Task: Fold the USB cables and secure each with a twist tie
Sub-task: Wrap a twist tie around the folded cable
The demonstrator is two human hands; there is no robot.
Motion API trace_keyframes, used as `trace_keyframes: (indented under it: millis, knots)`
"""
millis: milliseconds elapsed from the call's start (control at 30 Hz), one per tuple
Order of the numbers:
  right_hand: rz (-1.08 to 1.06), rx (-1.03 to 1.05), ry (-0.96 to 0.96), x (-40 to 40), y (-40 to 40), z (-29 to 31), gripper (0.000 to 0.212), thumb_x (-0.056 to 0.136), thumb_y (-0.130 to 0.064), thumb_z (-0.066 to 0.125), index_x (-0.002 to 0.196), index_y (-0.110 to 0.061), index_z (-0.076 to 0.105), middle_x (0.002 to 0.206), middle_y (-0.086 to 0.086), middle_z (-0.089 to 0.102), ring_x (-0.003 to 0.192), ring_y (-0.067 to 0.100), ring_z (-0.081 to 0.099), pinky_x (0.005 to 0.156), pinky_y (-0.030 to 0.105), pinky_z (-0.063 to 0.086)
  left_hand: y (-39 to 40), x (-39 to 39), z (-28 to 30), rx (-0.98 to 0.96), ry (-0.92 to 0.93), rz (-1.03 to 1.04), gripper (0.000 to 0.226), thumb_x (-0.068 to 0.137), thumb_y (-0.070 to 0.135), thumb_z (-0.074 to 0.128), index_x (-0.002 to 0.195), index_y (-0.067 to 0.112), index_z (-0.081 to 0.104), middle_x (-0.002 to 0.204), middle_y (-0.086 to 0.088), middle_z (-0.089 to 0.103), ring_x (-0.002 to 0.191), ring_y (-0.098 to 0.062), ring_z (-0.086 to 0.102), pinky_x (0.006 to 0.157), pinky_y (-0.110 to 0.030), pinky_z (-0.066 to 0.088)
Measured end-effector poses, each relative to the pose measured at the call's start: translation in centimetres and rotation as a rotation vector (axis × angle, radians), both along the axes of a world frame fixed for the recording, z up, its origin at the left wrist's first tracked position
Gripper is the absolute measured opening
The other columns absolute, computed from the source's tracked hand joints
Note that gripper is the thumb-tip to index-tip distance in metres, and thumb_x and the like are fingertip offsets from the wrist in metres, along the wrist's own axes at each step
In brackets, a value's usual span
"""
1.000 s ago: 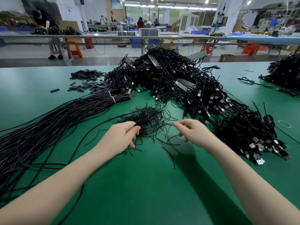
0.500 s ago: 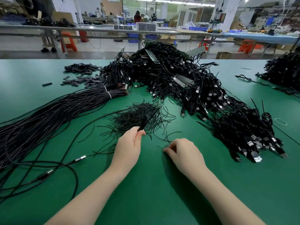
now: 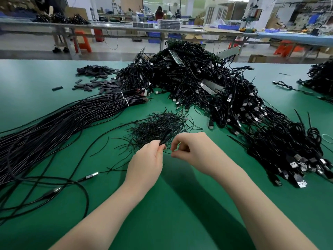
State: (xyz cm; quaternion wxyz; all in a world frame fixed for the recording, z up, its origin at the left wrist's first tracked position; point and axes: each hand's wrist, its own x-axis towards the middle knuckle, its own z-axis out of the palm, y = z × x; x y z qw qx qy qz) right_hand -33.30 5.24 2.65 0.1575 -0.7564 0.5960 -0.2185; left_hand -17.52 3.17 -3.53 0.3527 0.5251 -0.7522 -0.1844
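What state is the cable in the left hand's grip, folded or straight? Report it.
Folded. The left hand pinches the cable so a doubled loop sticks up above its fingertips. No twist tie shows on it yet.

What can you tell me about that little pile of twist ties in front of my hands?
The pile of twist ties is a loose, tangled heap of short, thin black strands, wiry-looking, lying on the green table between the bound bundle of straight cables and the big heap of USB cables. Stray ties splay out flat around its edges. At its near edge the left hand pinches a black looped piece over the pile; the right hand hovers beside it, fingers curled, whether touching a tie is unclear.
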Motion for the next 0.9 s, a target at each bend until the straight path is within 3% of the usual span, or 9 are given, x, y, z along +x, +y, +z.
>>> trace_keyframes:
  millis: [167, 433, 500, 633, 767, 900]
  knots:
    - [-0.02, -0.156, -0.011, -0.1, -0.3, -0.5, 0.005, 0.085, -0.025, 0.07, 0.086, -0.021, 0.067, 0.065, -0.013, 0.057, 0.065, 0.012, 0.053, 0.068, 0.032, 0.048, 0.2, -0.6, -0.4, -0.01, -0.193, -0.007, 0.02, 0.103, 0.025, 0.037, 0.085, 0.016, 0.04, 0.079, 0.001, 0.048, 0.068, -0.03, 0.046, 0.057, -0.038, 0.031]
    - [-0.061, -0.214, -0.088, 0.4, -0.1, -1.3, 0.007, 0.083, -0.02, 0.073, 0.082, -0.023, 0.067, 0.069, -0.007, 0.067, 0.066, 0.013, 0.058, 0.069, 0.033, 0.051, 0.3, -0.8, -0.7, 0.045, -0.318, -0.018, 0.023, 0.105, 0.029, 0.032, 0.116, 0.022, 0.052, 0.099, -0.001, 0.06, 0.086, -0.029, 0.059, 0.064, -0.036, 0.04]
    - [-0.047, -0.178, -0.098, 0.5, -0.1, -1.1, 0.005, 0.082, -0.021, 0.074, 0.084, -0.024, 0.069, 0.075, -0.007, 0.071, 0.07, 0.011, 0.062, 0.072, 0.034, 0.052, 0.3, -0.8, -0.7, 0.045, -0.328, -0.007, 0.023, 0.105, 0.03, 0.031, 0.112, 0.021, 0.051, 0.098, -0.002, 0.059, 0.086, -0.03, 0.059, 0.062, -0.035, 0.036]
    - [-0.066, -0.134, -0.092, 0.0, 0.0, -0.5, 0.009, 0.082, -0.028, 0.076, 0.087, -0.023, 0.073, 0.079, -0.009, 0.073, 0.077, 0.01, 0.065, 0.078, 0.034, 0.053, 0.3, -0.7, -0.7, 0.021, -0.313, 0.011, 0.02, 0.104, 0.028, 0.033, 0.088, 0.018, 0.038, 0.084, -0.001, 0.05, 0.076, -0.032, 0.054, 0.059, -0.037, 0.034]
    - [-0.151, -0.183, -0.027, -0.2, 0.2, -0.3, 0.017, 0.081, -0.042, 0.073, 0.081, -0.026, 0.074, 0.073, -0.01, 0.069, 0.068, 0.007, 0.055, 0.072, 0.032, 0.05, 0.7, -0.7, -0.7, 0.015, -0.288, 0.01, 0.022, 0.105, 0.03, 0.033, 0.086, 0.019, 0.036, 0.083, -0.001, 0.053, 0.068, -0.027, 0.045, 0.058, -0.037, 0.034]
    - [-0.091, -0.205, -0.042, -0.2, 0.1, -0.1, 0.01, 0.083, -0.033, 0.073, 0.084, -0.024, 0.076, 0.08, -0.012, 0.065, 0.071, 0.0, 0.045, 0.073, 0.03, 0.044, 0.5, -0.5, -0.4, 0.046, -0.172, -0.018, 0.024, 0.105, 0.028, 0.034, 0.09, 0.013, 0.047, 0.082, -0.001, 0.055, 0.074, -0.027, 0.052, 0.066, -0.043, 0.044]
